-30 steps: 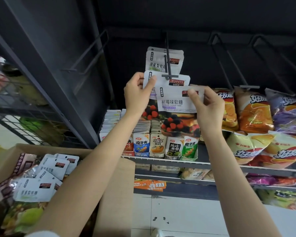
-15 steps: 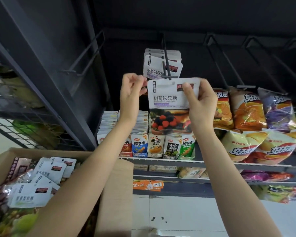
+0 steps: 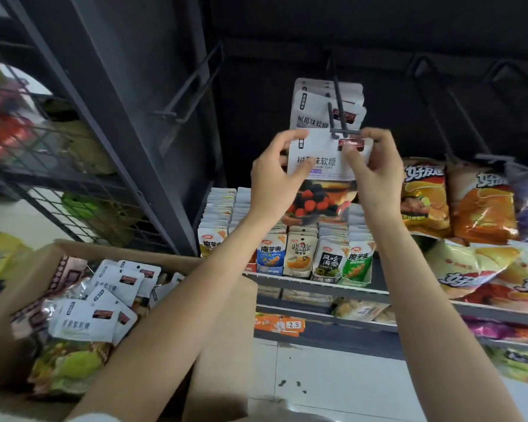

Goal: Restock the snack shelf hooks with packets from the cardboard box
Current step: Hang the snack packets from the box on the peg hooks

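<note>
A white berry-gummy packet (image 3: 323, 161) hangs level with the tip of the dark double-wire hook (image 3: 339, 117). My right hand (image 3: 378, 178) pinches its top right corner just under the hook's crossbar. My left hand (image 3: 272, 184) holds the packet's left edge, thumb on the front and fingers curled at the top left corner. Several matching packets (image 3: 311, 108) hang further back on the same hook. The cardboard box (image 3: 128, 254) stands at lower left, with more white packets (image 3: 104, 300) lying inside it.
Orange and purple chip bags (image 3: 482, 202) hang to the right. Rows of small snack packets (image 3: 299, 254) fill the shelf below my hands. Bare hooks stick out at the left (image 3: 189, 86) and upper right (image 3: 439, 102). A wire rack (image 3: 28, 147) stands far left.
My left hand, off the packet half a second ago, has come back to its left edge. The packet has risen so its top meets the hook tip. The view has moved closer.
</note>
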`<state>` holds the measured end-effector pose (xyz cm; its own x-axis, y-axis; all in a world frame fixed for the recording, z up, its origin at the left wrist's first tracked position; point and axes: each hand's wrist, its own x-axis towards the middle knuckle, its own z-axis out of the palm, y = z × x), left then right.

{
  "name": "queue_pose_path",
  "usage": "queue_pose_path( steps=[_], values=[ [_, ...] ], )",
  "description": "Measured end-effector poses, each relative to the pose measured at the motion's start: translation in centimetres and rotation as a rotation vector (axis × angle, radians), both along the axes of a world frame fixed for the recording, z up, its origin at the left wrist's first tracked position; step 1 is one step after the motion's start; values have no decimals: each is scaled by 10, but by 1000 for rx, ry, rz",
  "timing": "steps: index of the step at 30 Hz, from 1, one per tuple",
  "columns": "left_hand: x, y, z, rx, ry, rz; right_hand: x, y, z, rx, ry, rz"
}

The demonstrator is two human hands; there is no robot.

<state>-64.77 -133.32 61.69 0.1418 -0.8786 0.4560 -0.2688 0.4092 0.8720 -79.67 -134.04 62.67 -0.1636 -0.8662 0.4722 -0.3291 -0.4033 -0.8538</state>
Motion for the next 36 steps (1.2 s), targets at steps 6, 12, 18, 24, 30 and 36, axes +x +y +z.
queue_pose_path(
  steps=[6, 12, 18, 24, 30, 36],
  values=[
    [-8, -32, -5, -34, -56, 98, -6, -21, -23, 1, 359, -44],
    [-8, -61, -5, 51, -290, 39, -2, -53, -16, 68, 658, -168],
    [2, -42, -9, 173, -370, 0, 5, -31, -27, 35, 735, -265],
    [54, 54, -37, 41, -206, 126, 45, 63, -69, -142, 482, -175],
    [161, 160, -74, -3, -242, 209, 101, 137, -102, 26, 380, 236],
    [272, 243, -132, 503, -399, 169, 151, 174, -139, 208, 511, 431]
  ],
)
